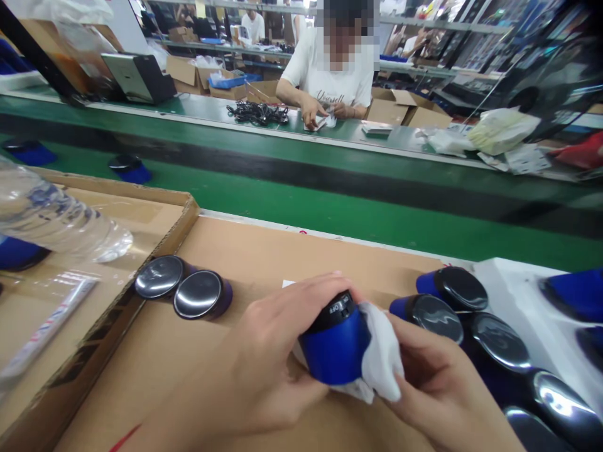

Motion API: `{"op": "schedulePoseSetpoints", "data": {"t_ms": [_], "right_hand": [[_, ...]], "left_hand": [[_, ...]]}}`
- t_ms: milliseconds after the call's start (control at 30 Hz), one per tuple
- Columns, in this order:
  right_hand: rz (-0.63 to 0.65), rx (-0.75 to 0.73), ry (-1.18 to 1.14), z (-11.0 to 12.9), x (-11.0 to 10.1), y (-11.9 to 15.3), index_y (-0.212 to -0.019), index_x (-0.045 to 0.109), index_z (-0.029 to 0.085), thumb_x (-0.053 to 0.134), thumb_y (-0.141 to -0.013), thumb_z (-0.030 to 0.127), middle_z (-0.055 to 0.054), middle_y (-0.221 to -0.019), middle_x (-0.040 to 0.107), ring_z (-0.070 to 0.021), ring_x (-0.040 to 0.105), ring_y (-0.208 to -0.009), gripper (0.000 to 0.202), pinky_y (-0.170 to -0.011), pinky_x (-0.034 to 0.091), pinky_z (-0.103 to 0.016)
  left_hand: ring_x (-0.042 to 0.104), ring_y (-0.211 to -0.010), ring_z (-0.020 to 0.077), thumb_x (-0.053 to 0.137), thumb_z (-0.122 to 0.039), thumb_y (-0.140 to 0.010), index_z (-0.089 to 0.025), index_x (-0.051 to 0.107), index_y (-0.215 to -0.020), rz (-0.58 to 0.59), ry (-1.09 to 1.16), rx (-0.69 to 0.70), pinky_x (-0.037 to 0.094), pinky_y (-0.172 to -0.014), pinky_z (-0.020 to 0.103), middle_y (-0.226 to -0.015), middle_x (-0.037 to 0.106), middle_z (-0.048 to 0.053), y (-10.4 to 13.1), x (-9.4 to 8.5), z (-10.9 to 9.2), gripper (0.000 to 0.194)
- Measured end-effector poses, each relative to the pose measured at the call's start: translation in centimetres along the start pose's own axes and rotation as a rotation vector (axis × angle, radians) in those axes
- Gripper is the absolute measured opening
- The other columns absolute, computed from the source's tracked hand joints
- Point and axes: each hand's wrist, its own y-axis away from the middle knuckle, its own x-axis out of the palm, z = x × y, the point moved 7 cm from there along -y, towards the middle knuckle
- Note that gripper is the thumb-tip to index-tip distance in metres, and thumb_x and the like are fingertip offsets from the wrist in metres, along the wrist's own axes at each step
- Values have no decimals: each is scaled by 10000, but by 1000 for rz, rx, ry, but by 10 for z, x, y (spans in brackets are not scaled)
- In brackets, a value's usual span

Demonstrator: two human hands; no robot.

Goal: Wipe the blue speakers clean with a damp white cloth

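My left hand (264, 351) is wrapped round a blue cylindrical device (334, 351) with a black end marked ON and OFF, held tilted above the cardboard-covered worktop. Pinched in my right hand (438, 370) is a white cloth (384, 351), pressed against the right side of the device and reaching under it. Left of my hands, two similar devices with glossy black tops (198, 294) stand side by side. More of these devices (502, 342) are grouped close together to the right of my right hand.
A shallow cardboard tray (174, 229) at the left holds a clear plastic bottle (70, 216). White foam (499, 276) with blue devices lies at the right. Beyond runs a green conveyor belt (264, 194) carrying two devices. A person (334, 81) works at the far side, near black cables (257, 113).
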Motion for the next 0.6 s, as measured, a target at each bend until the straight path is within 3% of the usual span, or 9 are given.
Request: {"op": "schedulePoseSetpoints", "data": {"t_ms": [133,300,400,467,600], "right_hand": [[-4,11,17,-7,3,-2,-1113,670,500,797,-609,51,135,-1234,667,-106,630,-1161,687,-923,464,-88],[78,-10,43,-8,5,-2,-1158,662,453,748,-735,142,94,-1293,639,-124,593,-1216,532,-991,451,-150],[61,-16,37,-8,3,-1,-1227,617,447,756,-750,153,88,-1347,602,-140,570,-1246,578,-1018,446,-181],[43,0,71,-8,1,0,-1249,603,441,762,-760,180,84,-1339,613,-145,595,-1217,576,-1032,444,-204],[50,22,184,-6,0,3,-1160,695,382,705,-825,296,42,-1150,732,-157,700,-1015,346,-917,523,-200]], "left_hand": [[483,-1328,125,605,-39,-735,-120,401,-1364,46,-81,28,320,-1153,187,-1403,552,100,4,7,6,666],[461,-1352,141,615,-42,-727,-119,406,-1375,53,-60,18,323,-1164,213,-1423,538,102,6,10,12,685],[502,-1313,127,634,-41,-708,-118,420,-1368,49,-44,-25,337,-1143,182,-1398,563,85,5,9,15,698],[508,-1306,123,641,-37,-702,-115,429,-1360,53,-32,-39,340,-1138,177,-1391,570,81,4,9,14,696],[521,-1293,108,646,-15,-679,-120,444,-1350,34,-1,-34,331,-1128,146,-1395,574,67,2,7,11,708]]}}
